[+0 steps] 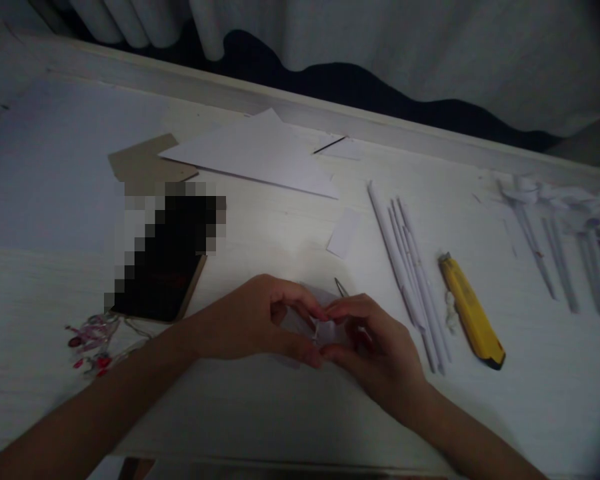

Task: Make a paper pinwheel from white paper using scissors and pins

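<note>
My left hand (pixel 263 320) and my right hand (pixel 377 350) meet near the table's front edge, fingers curved and fingertips close together. Between them they grip a small piece of white paper (pixel 325 331), partly hidden by the fingers. A larger pale sheet seems to lie beneath the hands. Just beyond my right fingers pokes out a thin pointed metal tip (pixel 341 287); its other end is covered. Several rolled paper sticks (pixel 410 287) lie right of my right hand, with a yellow utility knife (pixel 473 312) past them.
A phone (pixel 165 273) with beaded charms (pixel 97 340) lies left. Behind are a brown card (pixel 145 163), a white triangular sheet (pixel 260 153), a thin dark stick (pixel 330 145) and a small paper rectangle (pixel 344 232). Paper stems and curled strips (pixel 555 200) lie far right, below a curtain (pixel 405 47).
</note>
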Tool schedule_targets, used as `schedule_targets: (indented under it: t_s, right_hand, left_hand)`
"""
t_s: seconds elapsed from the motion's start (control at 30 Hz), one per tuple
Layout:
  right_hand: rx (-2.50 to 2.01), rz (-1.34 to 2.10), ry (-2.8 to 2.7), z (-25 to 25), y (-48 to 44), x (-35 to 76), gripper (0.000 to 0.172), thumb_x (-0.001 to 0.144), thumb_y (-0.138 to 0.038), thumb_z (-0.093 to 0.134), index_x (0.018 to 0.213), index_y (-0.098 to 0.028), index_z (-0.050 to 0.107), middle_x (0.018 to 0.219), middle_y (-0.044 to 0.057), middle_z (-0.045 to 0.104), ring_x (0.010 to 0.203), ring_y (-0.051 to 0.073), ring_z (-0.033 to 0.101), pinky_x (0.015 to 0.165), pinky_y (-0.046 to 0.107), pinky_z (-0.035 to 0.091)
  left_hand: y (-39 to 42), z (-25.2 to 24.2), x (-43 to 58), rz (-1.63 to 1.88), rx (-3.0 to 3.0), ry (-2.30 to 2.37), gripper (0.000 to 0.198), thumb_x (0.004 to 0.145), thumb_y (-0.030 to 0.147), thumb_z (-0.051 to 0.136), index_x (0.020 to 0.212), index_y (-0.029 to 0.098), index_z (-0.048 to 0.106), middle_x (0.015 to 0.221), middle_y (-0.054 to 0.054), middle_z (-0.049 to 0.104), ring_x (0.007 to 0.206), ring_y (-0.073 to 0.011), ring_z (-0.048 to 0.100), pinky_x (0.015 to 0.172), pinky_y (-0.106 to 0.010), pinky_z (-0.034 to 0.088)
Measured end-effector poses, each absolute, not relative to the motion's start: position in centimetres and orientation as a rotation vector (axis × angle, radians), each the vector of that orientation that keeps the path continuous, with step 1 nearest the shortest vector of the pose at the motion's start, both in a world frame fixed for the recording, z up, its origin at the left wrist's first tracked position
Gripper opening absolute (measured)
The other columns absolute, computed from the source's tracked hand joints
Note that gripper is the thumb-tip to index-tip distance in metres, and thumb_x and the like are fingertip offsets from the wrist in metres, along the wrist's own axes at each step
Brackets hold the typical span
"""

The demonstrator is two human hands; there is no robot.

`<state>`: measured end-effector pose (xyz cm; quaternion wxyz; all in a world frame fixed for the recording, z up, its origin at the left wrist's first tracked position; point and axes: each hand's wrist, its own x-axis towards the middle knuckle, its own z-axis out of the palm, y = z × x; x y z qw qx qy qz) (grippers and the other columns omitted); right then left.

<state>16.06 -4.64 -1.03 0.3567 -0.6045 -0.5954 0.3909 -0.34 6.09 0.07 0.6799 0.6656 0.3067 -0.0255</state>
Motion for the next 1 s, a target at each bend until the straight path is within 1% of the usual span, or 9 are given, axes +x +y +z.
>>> schedule_targets:
  t_s: [0.1,0.2,0.3,0.4,0.63,0.73,0.83,0.97,1.0]
  right_hand:
    - [-1.563,1.066,-1.542,-0.8,-4.6,16.4,0.032,0.068,-0.026,0.064,0.096,-0.027,0.049,0.086,-0.001,0.053,0.066,0.011,0.049,0.051,0.022,0.04]
    - [-1.567,1.066,-1.526,-0.6,-4.7,16.5,0.024,0.072,-0.022,0.06,0.095,-0.026,0.05,0.084,-0.001,0.054,0.062,0.01,0.048,0.052,0.023,0.04]
    - [-1.549,1.03,-1.538,-0.5,-4.8,16.3,0.019,0.074,-0.02,0.057,0.092,-0.024,0.052,0.083,0.0,0.054,0.065,0.011,0.05,0.054,0.024,0.041]
    - [-1.551,1.0,-1.554,-0.4,-4.8,16.1,0.017,0.074,-0.019,0.056,0.089,-0.024,0.052,0.082,0.001,0.054,0.069,0.013,0.051,0.054,0.025,0.042]
    - [-1.514,0.91,-1.642,-0.2,-5.0,15.8,0.019,0.072,-0.012,0.055,0.087,-0.023,0.05,0.08,0.0,0.054,0.068,0.012,0.05,0.056,0.025,0.042]
    - [-1.502,0.854,-1.677,-0.2,-5.2,15.8,0.019,0.073,-0.012,0.055,0.088,-0.023,0.051,0.08,0.0,0.054,0.071,0.012,0.05,0.057,0.025,0.042]
    - [-1.492,0.823,-1.697,0.1,-5.3,15.8,0.02,0.073,-0.014,0.055,0.091,-0.023,0.051,0.083,0.001,0.055,0.075,0.014,0.051,0.055,0.025,0.042]
    - [-1.553,0.775,-1.537,0.9,-5.1,16.6,0.017,0.075,-0.019,0.054,0.091,-0.023,0.052,0.087,0.002,0.054,0.072,0.014,0.052,0.049,0.024,0.041]
    - [-1.583,0.741,-1.468,1.1,-4.9,17.0,0.015,0.075,-0.02,0.053,0.09,-0.022,0.053,0.086,0.003,0.053,0.071,0.014,0.051,0.049,0.024,0.041]
  left_hand:
    - [6.1,0.0,-0.4,-0.037,1.523,0.709,0.038,0.057,0.043,0.068,0.084,0.018,0.061,0.042,0.01,0.029,0.039,-0.004,0.025,0.035,-0.017,0.013]
    - [6.1,0.1,-0.4,-0.023,1.568,0.719,0.037,0.058,0.044,0.067,0.083,0.017,0.061,0.041,0.01,0.028,0.038,-0.0041,0.025,0.035,-0.017,0.013]
    - [5.9,0.2,-0.3,-0.011,1.617,0.722,0.037,0.058,0.046,0.066,0.081,0.018,0.062,0.04,0.01,0.027,0.038,-0.0042,0.024,0.035,-0.017,0.013]
    - [5.8,0.2,-0.3,0.014,1.671,0.73,0.033,0.058,0.044,0.066,0.078,0.018,0.063,0.04,0.009,0.03,0.039,-0.0044,0.026,0.036,-0.017,0.014]
    - [5.3,0.6,-0.1,0.052,1.763,0.741,0.031,0.059,0.044,0.066,0.075,0.017,0.064,0.04,0.009,0.033,0.038,-0.0046,0.028,0.036,-0.018,0.017]
    - [5.2,1.4,0.1,0.077,1.801,0.73,0.026,0.062,0.04,0.065,0.074,0.017,0.064,0.041,0.008,0.038,0.039,-0.0045,0.03,0.038,-0.018,0.019]
    - [5.1,1.7,0.0,0.131,1.841,0.718,0.024,0.062,0.039,0.065,0.073,0.017,0.064,0.042,0.009,0.04,0.04,-0.0044,0.032,0.039,-0.017,0.022]
    - [4.9,1.6,-0.2,0.215,1.926,0.715,0.025,0.063,0.038,0.065,0.075,0.017,0.065,0.042,0.008,0.041,0.039,-0.0043,0.033,0.04,-0.017,0.023]
    - [4.8,1.7,-0.2,0.227,1.947,0.691,0.025,0.064,0.038,0.065,0.076,0.017,0.065,0.043,0.008,0.044,0.039,-0.0043,0.033,0.04,-0.017,0.024]
